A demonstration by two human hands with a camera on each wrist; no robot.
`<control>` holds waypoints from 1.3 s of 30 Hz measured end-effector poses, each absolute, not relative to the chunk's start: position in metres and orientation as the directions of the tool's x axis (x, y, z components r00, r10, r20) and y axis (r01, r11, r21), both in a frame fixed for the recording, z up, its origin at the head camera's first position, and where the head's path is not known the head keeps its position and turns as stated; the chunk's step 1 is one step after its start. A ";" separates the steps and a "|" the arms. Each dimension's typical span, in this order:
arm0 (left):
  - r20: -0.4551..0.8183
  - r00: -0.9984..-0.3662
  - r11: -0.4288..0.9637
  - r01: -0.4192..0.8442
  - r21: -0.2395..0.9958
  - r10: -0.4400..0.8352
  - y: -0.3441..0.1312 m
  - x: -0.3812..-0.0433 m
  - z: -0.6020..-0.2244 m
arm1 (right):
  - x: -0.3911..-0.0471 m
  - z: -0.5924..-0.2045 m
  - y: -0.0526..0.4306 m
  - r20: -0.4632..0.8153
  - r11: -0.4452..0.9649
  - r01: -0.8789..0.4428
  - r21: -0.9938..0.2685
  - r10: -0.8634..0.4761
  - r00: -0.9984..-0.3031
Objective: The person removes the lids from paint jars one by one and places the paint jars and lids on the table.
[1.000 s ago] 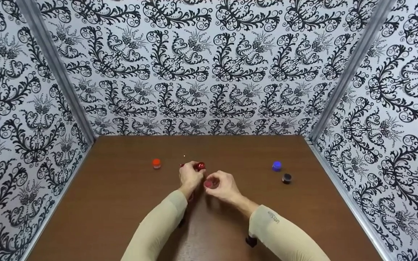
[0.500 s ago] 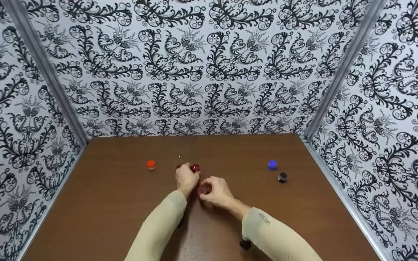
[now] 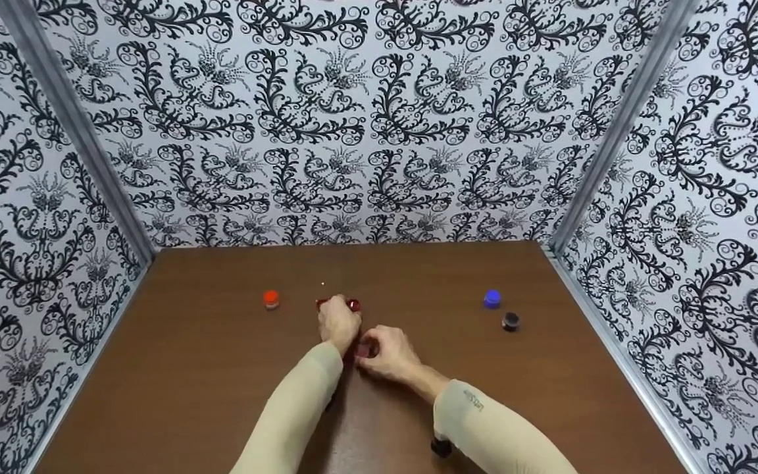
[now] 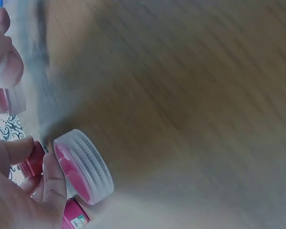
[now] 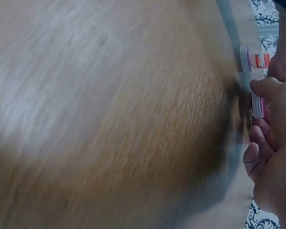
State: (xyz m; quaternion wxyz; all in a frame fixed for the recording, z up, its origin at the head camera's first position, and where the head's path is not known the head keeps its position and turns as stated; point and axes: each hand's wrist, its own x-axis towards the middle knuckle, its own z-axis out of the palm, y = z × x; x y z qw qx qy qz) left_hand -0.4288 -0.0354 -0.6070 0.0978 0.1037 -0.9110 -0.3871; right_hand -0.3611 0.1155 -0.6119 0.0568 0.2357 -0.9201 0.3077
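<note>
Over the last second the right hand [image 3: 392, 355] has drawn toward 6 o'clock, bringing the small round pink piece with a clear plastic rim [image 3: 364, 349] closer in beside the left wrist. The right fingers pinch that piece. For the work, this means that it now sits at about 5 o'clock from the left hand [image 3: 339, 322], apart from what that hand holds.

The left hand has hardly shifted; its fingers are clamped on a small glossy red piece [image 3: 354, 305], which pokes out toward 2 o'clock. In the left wrist view a round, ridged, clear plastic container with a pink face [image 4: 84, 167] is just beside those fingers; whether they touch it, I cannot tell. A magenta block with a pale label [image 4: 72, 217] shows next to it, possibly another part of the held red piece.

On the brown wooden table [image 3: 221, 395], the small orange-topped pot [image 3: 270, 299] is near 10 o'clock from the left hand. The small blue pot [image 3: 491, 299] lies at 2 o'clock from the right hand, with the small black-topped pot [image 3: 510, 322] at its 5 o'clock. All three stand untouched.
</note>
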 end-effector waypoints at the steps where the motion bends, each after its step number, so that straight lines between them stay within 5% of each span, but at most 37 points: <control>1: 0.100 -0.959 0.686 -0.113 0.719 -0.264 -0.035 -0.428 -0.607 | -0.361 -0.612 0.115 0.253 0.702 -0.472 -0.533 -0.401 -0.881; 39: 0.203 -0.951 0.740 -0.038 0.672 -0.233 -0.038 -0.424 -0.609 | -0.365 -0.609 0.115 0.250 0.724 -0.451 -0.522 -0.376 -0.892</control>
